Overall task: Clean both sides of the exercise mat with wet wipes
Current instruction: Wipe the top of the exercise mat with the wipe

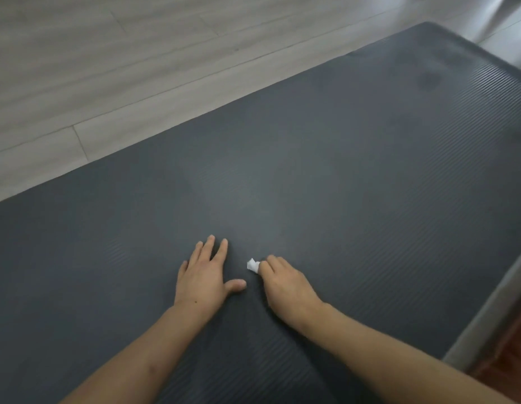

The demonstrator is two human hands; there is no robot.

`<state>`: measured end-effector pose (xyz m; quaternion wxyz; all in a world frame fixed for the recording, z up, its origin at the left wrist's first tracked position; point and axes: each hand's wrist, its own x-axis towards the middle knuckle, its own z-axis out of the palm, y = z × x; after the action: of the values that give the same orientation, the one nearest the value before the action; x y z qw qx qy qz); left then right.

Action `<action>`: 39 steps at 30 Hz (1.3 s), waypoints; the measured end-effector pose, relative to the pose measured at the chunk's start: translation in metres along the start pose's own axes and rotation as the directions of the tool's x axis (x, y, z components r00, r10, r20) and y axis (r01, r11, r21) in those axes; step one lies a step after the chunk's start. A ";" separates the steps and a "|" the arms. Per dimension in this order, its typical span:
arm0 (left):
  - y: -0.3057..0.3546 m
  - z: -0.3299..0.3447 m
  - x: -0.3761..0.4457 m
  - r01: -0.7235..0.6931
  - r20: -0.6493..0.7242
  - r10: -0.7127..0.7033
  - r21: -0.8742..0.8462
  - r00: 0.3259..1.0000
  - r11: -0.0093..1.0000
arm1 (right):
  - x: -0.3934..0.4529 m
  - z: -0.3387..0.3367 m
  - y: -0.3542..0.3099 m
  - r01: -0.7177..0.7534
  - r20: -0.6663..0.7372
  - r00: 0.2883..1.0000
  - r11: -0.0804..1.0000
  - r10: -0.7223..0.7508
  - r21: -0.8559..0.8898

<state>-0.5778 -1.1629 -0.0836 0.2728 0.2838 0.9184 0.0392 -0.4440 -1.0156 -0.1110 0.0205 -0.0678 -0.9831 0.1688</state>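
Observation:
A dark grey ribbed exercise mat [326, 158] lies flat on the floor and fills most of the view. My left hand [202, 275] rests flat on it with fingers spread. Just to its right, my right hand [285, 284] holds a small crumpled white wet wipe [252, 265] against the mat, fingers curled over it; only a bit of the wipe shows past the fingertips. A faint damp sheen spreads on the mat ahead of both hands.
Pale wood-look floor boards [107, 68] run along the mat's left and far side. A light strip of floor [492, 310] and reddish-brown surface [510, 351] border the mat's right edge. The mat's far corner [428, 24] sits at the upper right.

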 end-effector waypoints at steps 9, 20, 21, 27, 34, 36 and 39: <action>0.012 0.009 0.004 0.053 0.050 -0.054 0.032 0.997 0.998 | 0.063 -0.074 0.179 -0.631 -0.277 0.744 0.775 0.608 0.004; 0.017 0.011 0.007 0.062 0.077 -0.069 0.092 0.995 0.994 | 0.035 -0.071 0.188 -0.410 -0.208 0.904 0.896 0.374 -0.171; 0.018 0.011 0.007 0.062 0.074 -0.069 0.093 0.995 0.994 | 0.036 -0.085 0.213 -0.534 -0.237 0.836 0.833 0.494 -0.146; 0.023 0.005 0.005 0.074 0.105 -0.082 0.079 0.991 0.994 | 0.019 -0.034 0.098 -0.518 -0.256 0.817 0.853 0.517 0.070; 0.026 -0.007 -0.026 -0.073 0.162 0.055 0.101 0.985 0.992 | -0.004 -0.028 0.088 -0.163 -0.133 0.979 0.984 0.153 -0.068; 0.026 -0.005 -0.040 -0.099 0.217 0.076 0.096 0.973 0.990 | 0.005 -0.052 0.149 -0.398 -0.195 0.909 0.907 0.369 -0.136; 0.030 -0.006 -0.046 -0.096 0.197 0.071 0.122 0.978 0.988 | 0.015 -0.068 0.172 -0.605 -0.251 0.775 0.796 0.580 -0.027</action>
<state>-0.5340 -1.1620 -0.0499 0.3393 0.3419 0.8756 -0.0372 -0.4326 -0.8305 -0.1046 0.0762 -0.3941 -0.9099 0.1050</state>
